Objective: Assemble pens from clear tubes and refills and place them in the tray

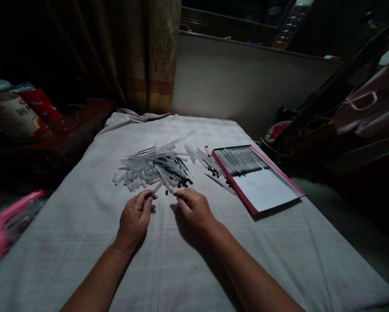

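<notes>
A heap of clear plastic pens and pen barrels (pixel 153 170) lies on a white cloth-covered table (pixel 181 260). My left hand (pixel 134 219) is closed round one clear pen barrel (pixel 155 189) that sticks up toward the heap. My right hand (pixel 194 208) rests on the cloth just right of it, fingers curled in a pinch at the heap's near edge; what it holds is too small to make out. A small black cap (pixel 166 192) lies between the two hands.
A red-edged shallow box (pixel 257 177) with a row of finished pens sits to the right. More loose pens (pixel 207 160) lie between heap and box. Tins (pixel 12 112) stand on a dark shelf at left, a pink object (pixel 5 221) lower left, and a curtain behind.
</notes>
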`<state>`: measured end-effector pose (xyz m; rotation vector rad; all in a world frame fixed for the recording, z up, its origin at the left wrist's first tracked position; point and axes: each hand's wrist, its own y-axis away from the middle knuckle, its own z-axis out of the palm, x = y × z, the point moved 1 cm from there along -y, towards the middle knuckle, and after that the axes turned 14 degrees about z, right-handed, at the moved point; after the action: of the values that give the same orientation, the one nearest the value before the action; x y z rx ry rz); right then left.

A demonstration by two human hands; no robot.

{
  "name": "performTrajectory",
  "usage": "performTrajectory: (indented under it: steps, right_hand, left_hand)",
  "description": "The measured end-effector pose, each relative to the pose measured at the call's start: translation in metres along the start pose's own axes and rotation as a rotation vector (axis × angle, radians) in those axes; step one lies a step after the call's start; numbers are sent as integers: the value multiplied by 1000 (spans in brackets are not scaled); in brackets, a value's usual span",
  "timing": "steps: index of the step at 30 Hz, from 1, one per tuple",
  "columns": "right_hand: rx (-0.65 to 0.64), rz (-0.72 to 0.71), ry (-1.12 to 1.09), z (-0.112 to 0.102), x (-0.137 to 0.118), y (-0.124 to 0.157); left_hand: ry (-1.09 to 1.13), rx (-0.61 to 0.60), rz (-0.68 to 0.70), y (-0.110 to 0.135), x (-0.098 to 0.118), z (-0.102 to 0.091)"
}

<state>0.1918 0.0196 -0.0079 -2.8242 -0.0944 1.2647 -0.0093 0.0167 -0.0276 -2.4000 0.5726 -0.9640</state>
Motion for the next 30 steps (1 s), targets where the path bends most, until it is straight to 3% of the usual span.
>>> performTrajectory:
  steps: [8, 12, 16, 20, 22, 25, 30]
  right_hand:
    - [-138, 42, 540, 12, -28, -25]
    - [-133, 88, 548, 18, -32, -28]
    - [-80, 126, 115, 16, -11, -23]
    - [-68, 339, -603, 12, 14, -10]
    - [-90, 442, -848, 9, 19, -4]
    - [-105, 505, -1027, 4, 17, 2]
    - [-141, 493, -1063, 2, 12, 4]
  left_hand:
    - [33, 27, -51, -1, -3, 0]
    - [26, 34, -15, -1, -3, -1]
    - [17, 5, 105, -1, 1, -1]
    - [-15, -47, 242, 1, 6, 0]
    - [-26, -76, 298, 2, 9, 0]
    - [-39, -109, 344, 3, 12, 0]
    - [-54, -130, 363, 3, 14, -1]
